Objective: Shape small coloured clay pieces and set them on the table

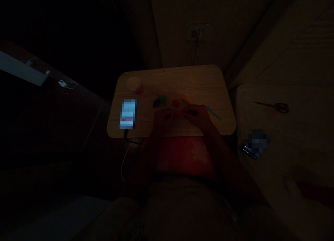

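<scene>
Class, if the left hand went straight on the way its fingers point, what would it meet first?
Probably the small red piece between it and the right hand; the dimness leaves depth unclear.

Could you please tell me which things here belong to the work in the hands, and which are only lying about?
Probably part of the work:
reddish piece between left hand and right hand, grip too dark to judge
red lump, orange lump, green lump, dark lump, just beyond the hands
teal stick beside right hand

Probably only lying about:
lit screen
scissors
tub
</scene>
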The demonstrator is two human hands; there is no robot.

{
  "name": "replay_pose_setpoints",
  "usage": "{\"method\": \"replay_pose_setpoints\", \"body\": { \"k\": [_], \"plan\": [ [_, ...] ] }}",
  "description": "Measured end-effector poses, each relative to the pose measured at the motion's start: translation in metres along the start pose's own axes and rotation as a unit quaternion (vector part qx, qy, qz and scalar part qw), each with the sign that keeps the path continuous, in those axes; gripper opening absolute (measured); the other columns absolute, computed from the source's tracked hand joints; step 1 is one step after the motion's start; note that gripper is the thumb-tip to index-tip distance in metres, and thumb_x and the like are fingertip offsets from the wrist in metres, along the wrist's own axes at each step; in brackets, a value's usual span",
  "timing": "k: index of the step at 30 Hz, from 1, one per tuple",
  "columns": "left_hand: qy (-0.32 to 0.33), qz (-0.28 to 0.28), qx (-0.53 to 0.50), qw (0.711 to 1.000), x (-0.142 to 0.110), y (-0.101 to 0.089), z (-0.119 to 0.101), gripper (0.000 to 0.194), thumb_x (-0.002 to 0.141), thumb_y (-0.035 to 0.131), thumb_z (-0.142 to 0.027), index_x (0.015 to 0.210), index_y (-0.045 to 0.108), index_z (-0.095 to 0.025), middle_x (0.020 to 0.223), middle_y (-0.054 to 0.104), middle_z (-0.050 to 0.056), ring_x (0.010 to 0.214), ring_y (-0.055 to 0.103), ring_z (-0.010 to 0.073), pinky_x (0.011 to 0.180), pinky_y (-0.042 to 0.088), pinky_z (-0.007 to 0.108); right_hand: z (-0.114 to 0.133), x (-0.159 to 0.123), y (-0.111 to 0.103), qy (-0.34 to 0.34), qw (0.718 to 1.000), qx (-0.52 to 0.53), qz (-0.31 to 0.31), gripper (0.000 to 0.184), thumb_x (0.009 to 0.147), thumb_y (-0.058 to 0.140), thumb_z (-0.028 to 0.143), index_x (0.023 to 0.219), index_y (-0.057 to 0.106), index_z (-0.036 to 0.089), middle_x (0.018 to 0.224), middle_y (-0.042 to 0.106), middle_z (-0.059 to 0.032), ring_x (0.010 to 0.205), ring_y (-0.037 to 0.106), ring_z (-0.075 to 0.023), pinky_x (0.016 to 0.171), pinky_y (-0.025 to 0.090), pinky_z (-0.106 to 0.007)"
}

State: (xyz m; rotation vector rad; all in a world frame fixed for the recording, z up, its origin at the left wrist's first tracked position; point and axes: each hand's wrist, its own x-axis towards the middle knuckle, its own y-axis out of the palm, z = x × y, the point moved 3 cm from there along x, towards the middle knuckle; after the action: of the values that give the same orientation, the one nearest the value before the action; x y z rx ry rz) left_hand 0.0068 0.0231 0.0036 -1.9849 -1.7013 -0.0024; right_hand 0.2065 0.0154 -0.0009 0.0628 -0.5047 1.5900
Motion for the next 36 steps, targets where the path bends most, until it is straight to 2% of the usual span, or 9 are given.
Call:
{"method": "replay_pose_setpoints", "body": {
  "k": [4,7,11,16,21,26,29,33,36],
  "plan": [
    [-0.012,-0.011,-0.009,1.000,0.002,0.003,0.001,0.029,0.086,0.084,-0.047,0.099,0.081,-0.021,0.075,0.072,-0.001,0.057,0.052,0.0105,0.056,0.041,0.024,0.002,0.001,-0.002,-0.011,1.000,-0.016,-0.018,0.019,0.085,0.084,0.043,0.088,0.084,0.024,0.089,0.083,-0.0050,0.076,0.074,-0.0214,0.068,0.055,-0.032],
    [-0.003,-0.025,-0.034,0.999,0.004,0.003,0.003,0.032,0.088,0.082,-0.039,0.113,0.073,-0.021,0.079,0.066,-0.002,0.060,0.051,0.0099,0.056,0.039,0.022,0.002,0.003,-0.003,-0.027,0.996,-0.082,-0.031,0.016,0.090,0.079,0.039,0.094,0.083,0.024,0.096,0.083,-0.0063,0.084,0.074,-0.0233,0.077,0.056,-0.036],
    [0.069,-0.033,-0.029,0.997,0.006,-0.001,0.006,0.014,0.095,0.067,-0.034,0.098,0.063,-0.021,0.081,0.055,0.000,0.071,0.051,0.0142,0.064,0.042,0.026,-0.002,0.005,0.001,-0.071,0.981,-0.183,0.002,0.010,0.092,0.076,0.033,0.093,0.082,0.025,0.101,0.082,-0.0079,0.098,0.072,-0.0287,0.095,0.052,-0.047],
    [0.112,-0.031,-0.021,0.993,0.008,-0.002,0.009,0.018,0.099,0.056,-0.032,0.086,0.050,-0.023,0.085,0.053,0.002,0.079,0.052,0.0174,0.075,0.047,0.031,-0.006,0.005,0.004,-0.081,0.971,-0.223,0.013,0.011,0.090,0.077,0.034,0.092,0.080,0.023,0.107,0.081,-0.0105,0.105,0.069,-0.0316,0.100,0.050,-0.051],
    [0.044,-0.012,-0.044,0.998,0.006,0.004,0.009,0.019,0.103,0.059,-0.039,0.099,0.061,-0.021,0.097,0.068,0.005,0.088,0.064,0.0180,0.082,0.053,0.031,0.000,0.002,0.000,-0.121,0.974,-0.192,-0.024,0.017,0.093,0.068,0.027,0.104,0.080,0.022,0.110,0.080,-0.0117,0.105,0.070,-0.0311,0.097,0.053,-0.050],
    [-0.032,0.034,-0.123,0.991,0.000,0.013,0.006,0.039,0.101,0.066,-0.050,0.126,0.062,-0.020,0.121,0.077,0.011,0.098,0.077,0.0213,0.084,0.061,0.032,0.006,0.000,0.000,-0.145,0.978,-0.146,-0.016,0.029,0.094,0.074,0.038,0.120,0.080,0.027,0.117,0.080,-0.0104,0.111,0.071,-0.0298,0.099,0.057,-0.048],
    [-0.030,0.038,-0.117,0.992,-0.001,0.013,0.005,0.042,0.099,0.070,-0.051,0.127,0.062,-0.020,0.117,0.080,0.010,0.102,0.078,0.0226,0.087,0.062,0.032,0.005,0.000,0.002,-0.145,0.979,-0.143,0.011,0.026,0.095,0.073,0.039,0.117,0.083,0.027,0.113,0.080,-0.0115,0.111,0.072,-0.0300,0.096,0.059,-0.046],
    [-0.026,0.062,-0.092,0.994,-0.001,0.011,0.002,0.036,0.099,0.070,-0.046,0.123,0.064,-0.020,0.103,0.082,0.007,0.092,0.079,0.0210,0.082,0.062,0.030,0.004,-0.001,0.001,-0.128,0.982,-0.136,0.021,0.021,0.096,0.073,0.039,0.110,0.085,0.030,0.109,0.082,-0.0092,0.106,0.075,-0.0285,0.093,0.061,-0.044],
    [-0.018,0.068,-0.075,0.995,-0.001,0.009,-0.001,0.033,0.099,0.070,-0.043,0.122,0.067,-0.019,0.105,0.082,0.007,0.093,0.079,0.0210,0.083,0.061,0.030,0.004,-0.002,0.001,-0.122,0.986,-0.113,0.024,0.022,0.096,0.074,0.038,0.113,0.085,0.031,0.111,0.082,-0.0077,0.103,0.076,-0.0262,0.091,0.061,-0.041]
  ]
}}
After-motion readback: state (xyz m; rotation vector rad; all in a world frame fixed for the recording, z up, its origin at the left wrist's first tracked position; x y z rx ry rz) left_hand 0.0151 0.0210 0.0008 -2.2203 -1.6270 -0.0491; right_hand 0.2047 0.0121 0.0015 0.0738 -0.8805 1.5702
